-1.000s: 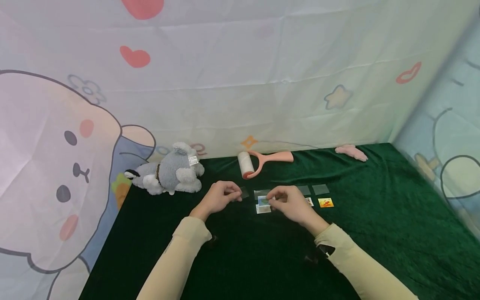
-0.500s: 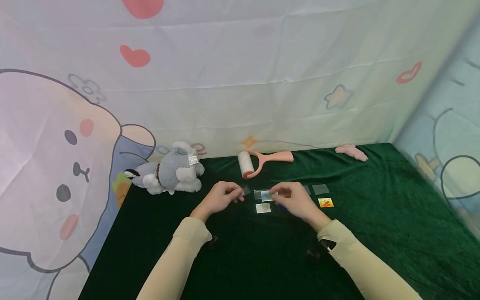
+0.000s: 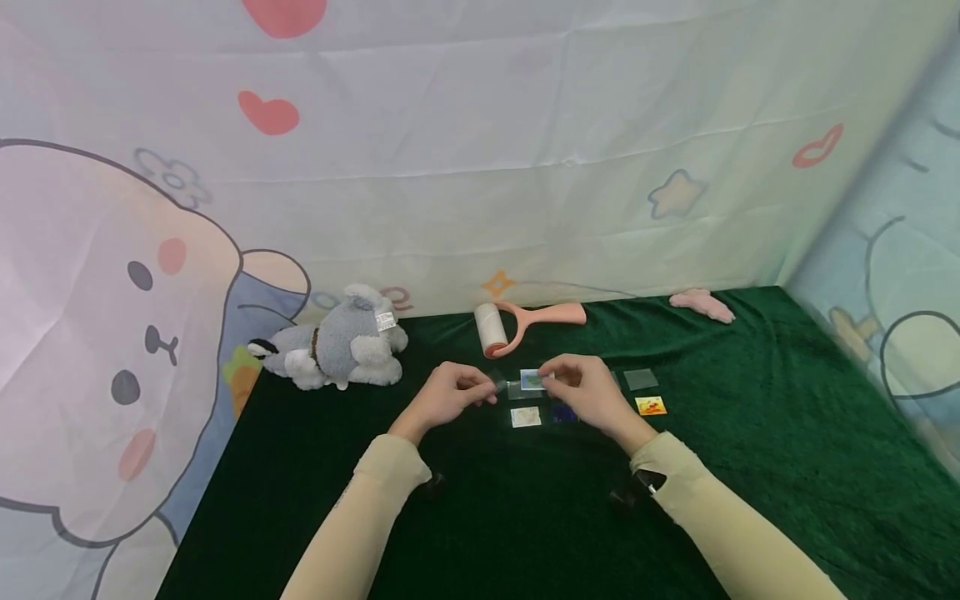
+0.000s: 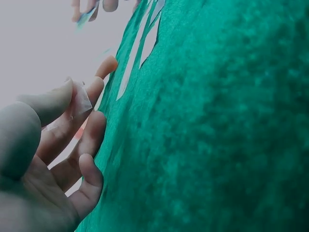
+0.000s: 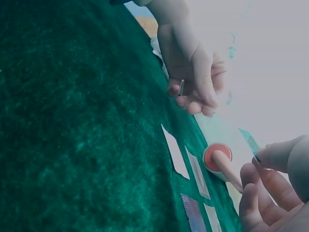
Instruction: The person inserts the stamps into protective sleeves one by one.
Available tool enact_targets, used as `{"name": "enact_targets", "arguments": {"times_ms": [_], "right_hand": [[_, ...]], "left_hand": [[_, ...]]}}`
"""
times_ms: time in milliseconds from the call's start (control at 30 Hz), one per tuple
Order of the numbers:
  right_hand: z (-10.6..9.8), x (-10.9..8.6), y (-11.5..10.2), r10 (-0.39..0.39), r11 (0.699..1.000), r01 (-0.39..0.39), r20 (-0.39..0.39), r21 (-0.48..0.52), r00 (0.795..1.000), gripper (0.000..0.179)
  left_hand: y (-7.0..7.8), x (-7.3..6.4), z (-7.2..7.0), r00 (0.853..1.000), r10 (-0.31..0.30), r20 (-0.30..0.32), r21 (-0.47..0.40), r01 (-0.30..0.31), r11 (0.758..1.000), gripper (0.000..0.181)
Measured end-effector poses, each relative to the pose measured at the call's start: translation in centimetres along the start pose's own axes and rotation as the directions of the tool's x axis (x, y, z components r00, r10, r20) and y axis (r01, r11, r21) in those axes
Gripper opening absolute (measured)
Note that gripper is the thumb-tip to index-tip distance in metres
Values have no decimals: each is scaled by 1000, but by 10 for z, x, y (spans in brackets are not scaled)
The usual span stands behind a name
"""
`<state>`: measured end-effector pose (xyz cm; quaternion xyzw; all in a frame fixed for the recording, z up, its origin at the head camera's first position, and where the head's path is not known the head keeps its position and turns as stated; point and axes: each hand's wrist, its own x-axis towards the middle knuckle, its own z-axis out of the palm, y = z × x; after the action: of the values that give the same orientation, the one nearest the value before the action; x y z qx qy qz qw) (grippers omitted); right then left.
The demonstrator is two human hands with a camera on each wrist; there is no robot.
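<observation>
My left hand point(image 3: 450, 393) pinches a small clear plastic sleeve point(image 4: 81, 100) between thumb and index finger, the other fingers loosely bent. Across from it, my right hand point(image 3: 588, 393) holds a small blue-and-green stamp point(image 3: 531, 380) by its right edge, raised above the cloth. In the right wrist view that stamp point(image 5: 249, 141) points toward the left hand, with a gap between. Below the hands lie a pale stamp point(image 3: 526, 417) and a dark blue-purple stamp point(image 3: 564, 413), whose edge looks toothed in the right wrist view. A clear sleeve point(image 3: 521, 392) lies under the held stamp.
To the right lie an orange-yellow stamp point(image 3: 651, 406) and a clear sleeve point(image 3: 641, 380) on the green cloth point(image 3: 750, 467). Behind the hands is a lint roller point(image 3: 492, 330) with a pink handle. A grey plush toy point(image 3: 337, 342) lies left; a pink soft object point(image 3: 702, 305) sits back right.
My right hand has lifted the blue-and-green stamp up and away from the row of stamps. My left hand has shifted slightly right with the clear sleeve, narrowing the gap.
</observation>
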<state>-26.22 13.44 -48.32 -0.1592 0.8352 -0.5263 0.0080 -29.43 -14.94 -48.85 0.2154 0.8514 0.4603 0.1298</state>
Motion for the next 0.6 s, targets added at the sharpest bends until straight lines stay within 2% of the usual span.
{"name": "enact_targets", "arguments": {"times_ms": [167, 433, 600], "right_hand": [[2, 2, -3, -14, 1000, 14, -4, -13, 1000, 15], [4, 3, -6, -6, 1000, 6, 9, -28, 1000, 14], [6, 3, -5, -10, 999, 11, 13, -35, 1000, 14]], "left_hand": [[-1, 2, 4, 1000, -12, 1, -10, 12, 1000, 24], [-1, 2, 5, 999, -38, -20, -39, 37, 999, 42], [0, 1, 4, 998, -37, -52, -14, 37, 999, 33]]}}
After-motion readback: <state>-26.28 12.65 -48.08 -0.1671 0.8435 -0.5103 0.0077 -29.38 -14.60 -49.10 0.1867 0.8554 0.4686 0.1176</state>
